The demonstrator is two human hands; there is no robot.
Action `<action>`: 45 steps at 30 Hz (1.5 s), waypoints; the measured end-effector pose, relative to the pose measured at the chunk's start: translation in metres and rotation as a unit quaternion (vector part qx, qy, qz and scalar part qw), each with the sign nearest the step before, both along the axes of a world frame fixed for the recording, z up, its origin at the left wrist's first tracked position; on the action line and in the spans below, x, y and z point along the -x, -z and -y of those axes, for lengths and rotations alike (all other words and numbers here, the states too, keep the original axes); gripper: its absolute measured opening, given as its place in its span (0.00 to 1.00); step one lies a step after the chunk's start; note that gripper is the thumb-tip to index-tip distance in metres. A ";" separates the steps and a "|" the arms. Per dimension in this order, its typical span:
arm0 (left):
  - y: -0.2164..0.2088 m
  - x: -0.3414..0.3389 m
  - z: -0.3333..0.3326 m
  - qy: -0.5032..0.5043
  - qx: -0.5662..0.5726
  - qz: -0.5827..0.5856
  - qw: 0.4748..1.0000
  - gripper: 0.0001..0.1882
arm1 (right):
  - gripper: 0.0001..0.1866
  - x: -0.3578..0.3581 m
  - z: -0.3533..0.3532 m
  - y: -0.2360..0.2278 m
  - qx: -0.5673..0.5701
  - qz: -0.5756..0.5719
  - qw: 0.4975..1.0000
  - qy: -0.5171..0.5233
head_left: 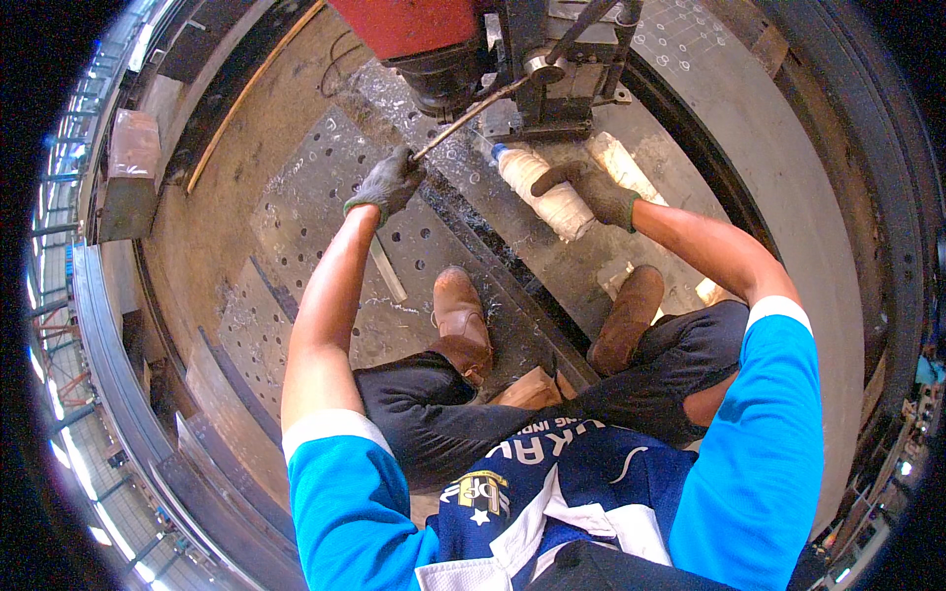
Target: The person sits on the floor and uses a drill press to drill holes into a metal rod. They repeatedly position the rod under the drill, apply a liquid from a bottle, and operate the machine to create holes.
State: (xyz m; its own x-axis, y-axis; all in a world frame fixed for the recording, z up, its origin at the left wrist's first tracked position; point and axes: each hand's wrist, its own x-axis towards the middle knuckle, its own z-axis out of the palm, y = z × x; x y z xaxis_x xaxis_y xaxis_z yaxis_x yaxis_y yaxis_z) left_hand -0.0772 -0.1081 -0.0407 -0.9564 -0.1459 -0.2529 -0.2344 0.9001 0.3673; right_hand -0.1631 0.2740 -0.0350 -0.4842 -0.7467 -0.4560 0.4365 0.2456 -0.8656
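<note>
My left hand (390, 183), in a dark grey glove, is closed around the end of a thin metal lever (463, 120). The lever runs up to the hub (544, 65) of a drilling machine with a red motor housing (412, 24) and a black frame. In a similar glove, my right hand (589, 191) lies over a bottle (558, 209) wrapped in cream-coloured tape, fingers bent against its side. The bottle tilts, with its blue tip (498, 152) toward the machine's base. Part of my right-hand grip is hidden behind the glove.
A steel plate with many holes (325, 212) lies at left, a flat metal strip (387, 268) on it. Beside the bottle is a pale block (627, 169). My boots (459, 313) stand around a dark beam gap. A wooden piece (530, 390) lies between my legs.
</note>
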 end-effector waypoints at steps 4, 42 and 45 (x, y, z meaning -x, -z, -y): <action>0.000 0.000 -0.001 0.002 -0.020 -0.011 1.000 0.20 | 0.13 0.001 0.000 -0.002 -0.024 0.035 0.999 0.029; -0.020 -0.002 -0.012 -0.006 -0.028 0.043 0.999 0.20 | 0.14 -0.008 0.014 -0.012 0.005 0.051 0.997 0.053; -0.015 -0.003 -0.011 0.007 -0.010 0.012 1.000 0.20 | 0.14 -0.007 0.014 0.000 -0.011 0.059 0.994 0.097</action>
State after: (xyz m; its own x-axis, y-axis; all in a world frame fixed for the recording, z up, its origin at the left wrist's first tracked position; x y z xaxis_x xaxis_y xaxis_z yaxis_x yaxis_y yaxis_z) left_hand -0.0744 -0.0975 -0.0261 -0.9517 -0.1284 -0.2789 -0.2319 0.8959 0.3789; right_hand -0.1566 0.2600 -0.0347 -0.5600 -0.6344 -0.5329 0.5753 0.1651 -0.8011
